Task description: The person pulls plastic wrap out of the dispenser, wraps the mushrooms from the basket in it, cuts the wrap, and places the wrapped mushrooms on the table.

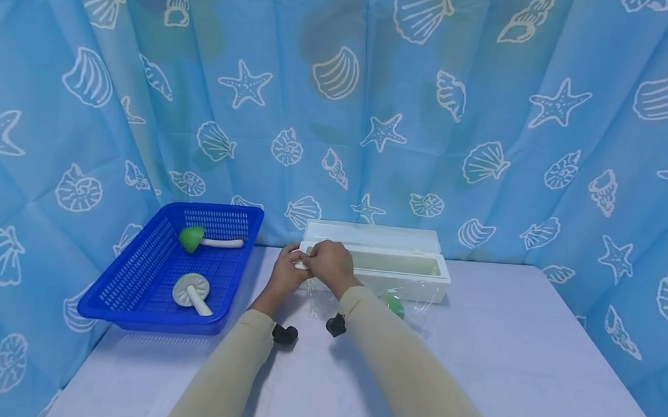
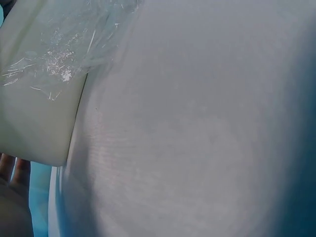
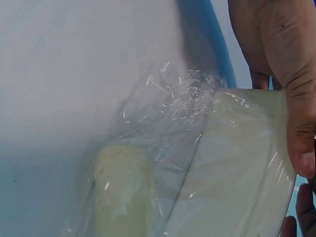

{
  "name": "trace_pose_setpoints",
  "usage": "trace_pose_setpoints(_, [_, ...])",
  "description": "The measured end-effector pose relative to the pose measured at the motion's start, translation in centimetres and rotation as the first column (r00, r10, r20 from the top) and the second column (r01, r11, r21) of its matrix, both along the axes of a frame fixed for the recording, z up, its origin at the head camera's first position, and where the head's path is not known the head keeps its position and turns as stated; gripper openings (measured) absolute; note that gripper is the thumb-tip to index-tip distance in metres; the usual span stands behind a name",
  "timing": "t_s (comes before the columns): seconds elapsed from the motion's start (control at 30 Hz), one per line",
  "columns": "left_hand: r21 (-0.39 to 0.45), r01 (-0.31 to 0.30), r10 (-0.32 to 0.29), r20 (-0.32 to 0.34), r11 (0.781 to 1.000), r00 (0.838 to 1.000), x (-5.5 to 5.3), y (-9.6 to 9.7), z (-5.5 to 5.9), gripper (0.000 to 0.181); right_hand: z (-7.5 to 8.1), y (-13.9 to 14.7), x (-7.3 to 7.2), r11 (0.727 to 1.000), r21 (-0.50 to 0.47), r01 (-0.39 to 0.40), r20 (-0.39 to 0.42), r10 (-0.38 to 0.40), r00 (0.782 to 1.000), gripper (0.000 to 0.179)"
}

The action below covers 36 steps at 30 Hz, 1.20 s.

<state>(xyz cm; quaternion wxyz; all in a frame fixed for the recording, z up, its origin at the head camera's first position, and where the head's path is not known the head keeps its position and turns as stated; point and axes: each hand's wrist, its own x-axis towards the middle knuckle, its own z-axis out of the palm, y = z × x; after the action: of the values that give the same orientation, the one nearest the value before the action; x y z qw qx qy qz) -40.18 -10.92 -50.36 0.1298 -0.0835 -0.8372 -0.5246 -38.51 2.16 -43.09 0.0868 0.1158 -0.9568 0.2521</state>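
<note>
A long white box (image 1: 387,281) stands with its lid (image 1: 375,237) raised. My left hand (image 1: 285,277) grips its left end, thumb on the front and fingers at the end. My right hand (image 1: 331,264) bends over the rim beside the left thumb, fingers curled; what lies between them is hidden. Clear cling film (image 3: 163,108) drapes down the box's front onto the table. Beneath it lies a mushroom-shaped object, its green cap (image 1: 395,306) partly behind the right sleeve. The right wrist view shows its pale stem (image 3: 123,192) under the film.
On the left stands a blue basket (image 1: 226,305) holding two mushroom-shaped objects with white stems, one with a green cap (image 1: 191,238) and another showing a ribbed underside (image 1: 189,285). A shell-patterned curtain (image 1: 377,107) hangs behind the white-covered table (image 1: 504,366).
</note>
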Motion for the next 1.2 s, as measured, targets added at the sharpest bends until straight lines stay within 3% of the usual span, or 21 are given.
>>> trace_pose_setpoints(0.47, [-0.014,0.038,-0.038,0.003,0.999,0.999,0.1,0.0,0.4,0.016,1.1,0.4,-0.6,0.999,-0.016,0.045,0.208,-0.041,0.977,0.032])
trace_pose_setpoints(0.7, [-0.04,0.064,-0.062,0.044,0.997,0.997,0.4,-0.2,0.7,0.016,1.1,0.3,-0.9,0.999,0.007,0.048,0.23,-0.049,0.972,0.035])
trace_pose_setpoints(0.97, [-0.115,0.059,-0.052,0.064,0.992,0.997,0.4,-0.8,1.4,0.017,1.1,-0.1,-0.8,0.999,0.035,-0.024,0.209,0.016,0.978,0.033])
trace_pose_setpoints(1.2, [-0.144,0.067,-0.057,0.074,0.987,0.996,0.0,-0.6,1.6,0.021,1.6,0.2,-1.1,0.999,0.038,0.003,0.243,-0.012,0.97,0.031])
